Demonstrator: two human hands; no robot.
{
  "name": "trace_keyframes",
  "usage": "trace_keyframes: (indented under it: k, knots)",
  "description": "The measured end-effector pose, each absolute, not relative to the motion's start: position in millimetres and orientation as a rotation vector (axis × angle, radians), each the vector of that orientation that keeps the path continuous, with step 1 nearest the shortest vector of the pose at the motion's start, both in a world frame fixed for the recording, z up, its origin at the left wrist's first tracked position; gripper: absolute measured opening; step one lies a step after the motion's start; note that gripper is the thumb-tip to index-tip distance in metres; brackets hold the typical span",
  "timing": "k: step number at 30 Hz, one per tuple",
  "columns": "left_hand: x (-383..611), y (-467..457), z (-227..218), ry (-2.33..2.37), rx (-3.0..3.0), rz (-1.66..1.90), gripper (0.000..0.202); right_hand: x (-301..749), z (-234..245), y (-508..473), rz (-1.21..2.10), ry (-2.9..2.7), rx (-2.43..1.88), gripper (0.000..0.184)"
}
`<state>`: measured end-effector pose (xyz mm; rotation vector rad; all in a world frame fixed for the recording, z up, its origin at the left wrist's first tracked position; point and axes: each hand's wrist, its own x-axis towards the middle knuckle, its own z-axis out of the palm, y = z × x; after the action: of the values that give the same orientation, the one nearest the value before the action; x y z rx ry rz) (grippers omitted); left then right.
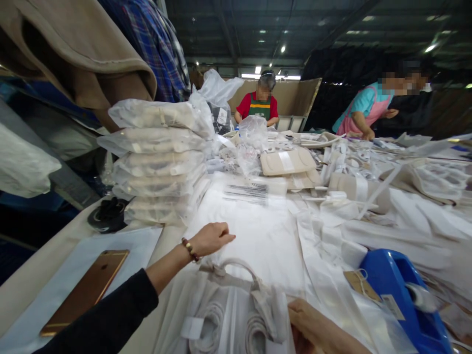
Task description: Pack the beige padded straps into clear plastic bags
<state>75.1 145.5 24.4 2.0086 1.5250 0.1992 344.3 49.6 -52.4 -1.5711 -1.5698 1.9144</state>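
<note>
Beige bundle at the near edge, a bare hand at its side

From the head camera, a beige strapped bundle (pixel 230 314) lies at the near centre of the table, in pale wrapping, two coiled straps showing on top and a handle loop at its far end. The right hand (pixel 313 322) meets the bundle's right side; its fingertips are hidden, so I cannot tell whether it grips the edge or only rests there. The left hand (pixel 211 239), wearing a beaded bracelet (pixel 190 249), is just beyond the bundle, over a flat stack of clear plastic bags (pixel 254 241) with black print. Its fingers are curled in; I cannot tell whether they pinch anything.

On the near left, a gold smartphone (pixel 84 292) lies on a pale sheet (pixel 142 246). Farther left, plastic-wrapped packages (pixel 158 164) stand piled beside a black object (pixel 107 215), too dark to identify. A blue tape dispenser (pixel 398 290) sits on the near right. Beyond the bags, a beige piece (pixel 289 161) bears a white band. Two people work at the far side: one in a green apron (pixel 259 109), another in a pink apron (pixel 363 115).
</note>
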Motion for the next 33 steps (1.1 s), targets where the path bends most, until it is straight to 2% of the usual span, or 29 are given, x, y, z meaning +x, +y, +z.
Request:
trace_keyframes:
  k: [2,7,9,14,19,23,33]
  knots:
    - [59,147,21,1.633,1.863,0.140,0.037,349,-53,50,1.774,-1.670,-1.667,0.034]
    - [41,135,8,1.550,1.649,0.016,0.038,346,-35,59,1.086,-1.845,-1.766,0.032]
    - [40,130,4,1.557,1.627,0.029,0.043,340,-24,64,0.988,-1.840,-1.686,0.037]
    - [42,125,-3,1.435,1.502,0.119,0.056,326,-15,65,1.030,-1.831,-1.543,0.039]
    - [44,124,-6,1.138,1.296,0.271,0.054,322,-16,61,1.033,-1.815,-1.452,0.036]
    - [48,130,-4,1.014,1.209,0.213,0.056,308,-13,68,1.016,-1.881,-1.400,0.037]
    - [56,141,-13,1.114,1.241,0.245,0.054,283,-18,76,1.089,-1.874,-1.502,0.032]
